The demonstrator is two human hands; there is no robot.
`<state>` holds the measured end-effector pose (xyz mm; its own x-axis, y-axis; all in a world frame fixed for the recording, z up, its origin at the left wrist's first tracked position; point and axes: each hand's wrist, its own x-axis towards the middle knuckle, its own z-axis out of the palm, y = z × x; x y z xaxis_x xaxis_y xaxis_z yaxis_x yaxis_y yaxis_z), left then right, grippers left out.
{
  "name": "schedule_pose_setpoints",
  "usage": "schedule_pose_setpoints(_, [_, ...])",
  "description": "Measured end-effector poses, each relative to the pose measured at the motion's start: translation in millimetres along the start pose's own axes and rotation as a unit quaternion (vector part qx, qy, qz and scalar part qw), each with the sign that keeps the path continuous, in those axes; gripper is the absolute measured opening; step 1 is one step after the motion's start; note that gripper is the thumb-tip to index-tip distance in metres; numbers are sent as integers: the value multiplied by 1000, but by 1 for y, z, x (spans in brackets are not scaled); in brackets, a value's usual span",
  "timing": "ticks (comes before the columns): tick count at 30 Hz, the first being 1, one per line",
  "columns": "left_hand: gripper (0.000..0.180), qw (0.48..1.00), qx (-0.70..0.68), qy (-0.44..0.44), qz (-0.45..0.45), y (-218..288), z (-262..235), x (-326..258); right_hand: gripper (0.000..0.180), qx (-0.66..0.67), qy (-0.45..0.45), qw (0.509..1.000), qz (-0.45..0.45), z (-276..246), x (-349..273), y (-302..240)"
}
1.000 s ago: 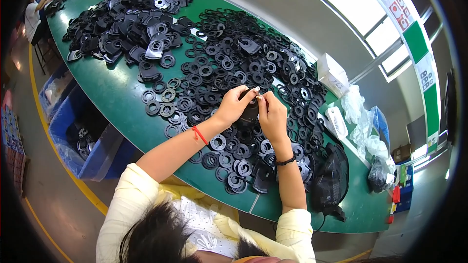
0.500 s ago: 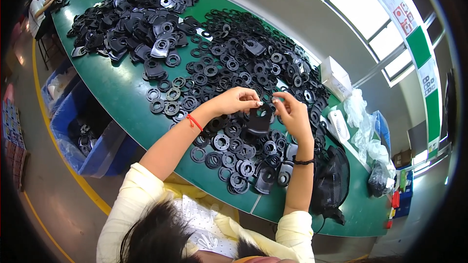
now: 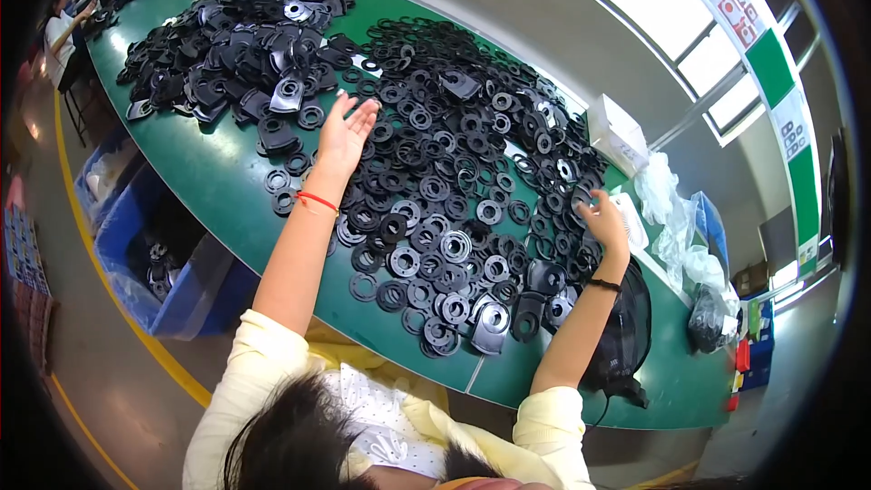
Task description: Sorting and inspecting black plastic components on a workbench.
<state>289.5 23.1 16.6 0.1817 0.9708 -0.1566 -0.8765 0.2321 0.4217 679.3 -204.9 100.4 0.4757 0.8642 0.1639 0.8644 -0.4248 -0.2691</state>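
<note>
My left hand (image 3: 345, 132) is stretched out, palm partly up and fingers apart, with nothing in it. It hovers at the near edge of a heap of black plate-like parts (image 3: 288, 95), each with a round hole at one end. My right hand (image 3: 606, 229) is above the right side of a pile of black rings (image 3: 435, 191). Its fingers are bent but apart, and I see nothing between them. Close to the table's front edge lie several plate parts, one glossy plate (image 3: 491, 327) and a dark plate (image 3: 546, 278) among them.
The green table (image 3: 222, 181) runs far left, where another person (image 3: 62, 41) sits. A black mesh bag (image 3: 626, 331) lies by my right forearm. Beyond are a white box (image 3: 617, 134) and clear plastic bags (image 3: 671, 218). Blue bins (image 3: 195, 295) stand left of the table.
Both hands have let go of the black plate they held together. The left hand has moved left and away toward the plate heap; the right hand has moved right, over the rings.
</note>
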Motion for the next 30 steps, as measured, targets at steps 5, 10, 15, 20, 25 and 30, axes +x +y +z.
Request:
schedule_pose_setpoints(5, [35, 991, 91, -83, -60, -24, 21, -20, 63, -83, -75, 991, 73, 28, 0, 36])
schedule_pose_setpoints(10, [30, 969, 186, -155, -57, -33, 33, -41, 55, -25, -99, 993, 55, 34, 1, 38])
schedule_pose_setpoints(15, [26, 962, 209, -162, -74, -39, 38, -48, 52, -57, -92, 994, 1, 24, -4, 30])
schedule_pose_setpoints(20, [24, 950, 240, -182, -84, -42, 40, -52, 25, -7, -53, 998, -14, 19, -1, 18])
schedule_pose_setpoints(25, [22, 937, 273, -201, -89, -46, 45, -57, 41, -27, -21, 999, -22, 30, -2, 12])
schedule_pose_setpoints(30, [22, 917, 323, -211, -105, -49, 47, -62, 36, -6, -57, 998, -16, 43, 3, 14])
